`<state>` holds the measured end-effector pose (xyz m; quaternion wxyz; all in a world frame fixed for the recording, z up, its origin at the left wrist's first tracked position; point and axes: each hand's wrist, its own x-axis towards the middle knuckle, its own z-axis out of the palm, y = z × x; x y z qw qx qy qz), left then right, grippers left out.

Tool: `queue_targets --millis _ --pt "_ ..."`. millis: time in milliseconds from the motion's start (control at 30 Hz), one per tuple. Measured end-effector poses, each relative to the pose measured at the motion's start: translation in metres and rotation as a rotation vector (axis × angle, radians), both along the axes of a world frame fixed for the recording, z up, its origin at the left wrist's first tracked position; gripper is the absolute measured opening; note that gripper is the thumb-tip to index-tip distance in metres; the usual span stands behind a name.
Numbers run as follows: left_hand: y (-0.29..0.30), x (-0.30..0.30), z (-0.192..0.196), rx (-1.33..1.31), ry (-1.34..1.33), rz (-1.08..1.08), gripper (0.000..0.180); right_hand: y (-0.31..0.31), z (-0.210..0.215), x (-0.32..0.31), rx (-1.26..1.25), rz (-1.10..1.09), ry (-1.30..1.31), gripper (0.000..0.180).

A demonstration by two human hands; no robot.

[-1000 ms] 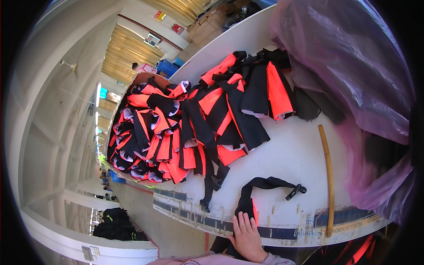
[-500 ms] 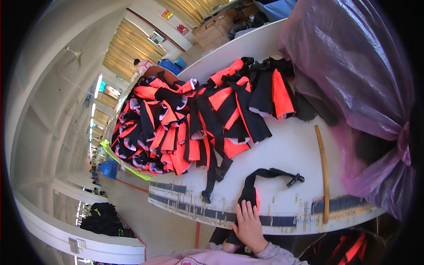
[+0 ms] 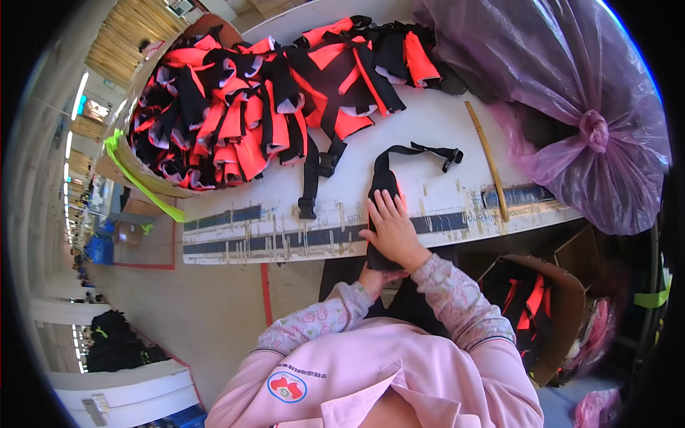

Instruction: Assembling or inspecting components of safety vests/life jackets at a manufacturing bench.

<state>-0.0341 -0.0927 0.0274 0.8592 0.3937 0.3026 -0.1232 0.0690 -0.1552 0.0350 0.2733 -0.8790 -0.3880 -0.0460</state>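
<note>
A black fabric piece (image 3: 381, 182) with an orange edge lies across the table's near edge. Its narrow strap (image 3: 407, 149) curves away to the right and ends in a black plastic buckle (image 3: 452, 160). My right hand (image 3: 394, 232) rests flat on the fabric, fingers stretched out and slightly spread. Below the table edge, my left hand (image 3: 372, 279) is at the lower end of the same piece, beneath my right wrist; its fingers are mostly hidden. Left of the piece, another black strap with a buckle (image 3: 307, 208) hangs from the pile of black-and-orange fabric pieces (image 3: 235, 121).
The white table (image 3: 428, 121) has worn tape along its near edge. A yellowish stick (image 3: 486, 160) lies at right, beside a knotted purple plastic bag (image 3: 556, 85). Below the table at right stands a cardboard box (image 3: 564, 314) holding similar pieces. A neon-yellow strip (image 3: 143, 182) hangs at left.
The view has tipped downward, so the table sits higher and my forearms show. My right hand is still flat on the fabric piece. More of my left hand is visible.
</note>
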Motion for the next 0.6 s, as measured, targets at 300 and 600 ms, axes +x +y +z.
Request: queue_targets --millis 300,600 --pt "0.009 -0.011 -0.042 0.024 -0.17 -0.08 0.03 -0.146 0.014 0.082 -0.384 -0.847 -0.027 0.03" --pt "0.01 -0.011 -0.051 0.001 -0.21 -0.054 0.031 -0.176 -0.002 0.092 -0.331 -0.741 -0.022 0.019"
